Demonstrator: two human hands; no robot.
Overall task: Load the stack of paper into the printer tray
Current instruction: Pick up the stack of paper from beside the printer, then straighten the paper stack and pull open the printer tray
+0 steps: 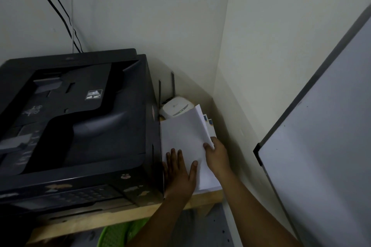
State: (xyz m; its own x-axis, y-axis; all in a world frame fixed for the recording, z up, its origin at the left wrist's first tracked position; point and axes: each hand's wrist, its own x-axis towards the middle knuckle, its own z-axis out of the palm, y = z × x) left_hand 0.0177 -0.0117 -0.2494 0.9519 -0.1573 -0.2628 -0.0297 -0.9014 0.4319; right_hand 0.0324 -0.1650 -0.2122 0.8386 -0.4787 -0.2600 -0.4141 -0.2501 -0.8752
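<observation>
The stack of paper (184, 140) lies at the lower centre of the frame, on the desk (208, 198) in the narrow gap between the printer (80, 126) and the corner wall. Its near edge reaches the front edge of the desk. Its upper sheets are lifted and bowed along the right side, exposing printed sheets with blue marks beneath.

The left hand (179, 174) lies flat on the top sheet with fingers spread, pressing the stack down near its lower left corner, beside the printer's side panel. The right hand (215, 156) pinches the right edge of the raised sheets between thumb and fingers.

Handling judgement: the sheets are light, thin and flexible; a partial stack bends readily and loose sheets slide over one another. A one-edge grip is likely to fan the stack. A grip on both long edges, with the thumbs on top, should keep it square.

A white router (177, 108) with two upright antennas sits just behind the stack, touching or nearly touching its far edge. A whiteboard (321, 136) leans at the right of the frame. A green basket (118, 234) shows below the desk. The printer tray cannot be identified with certainty from this view.
</observation>
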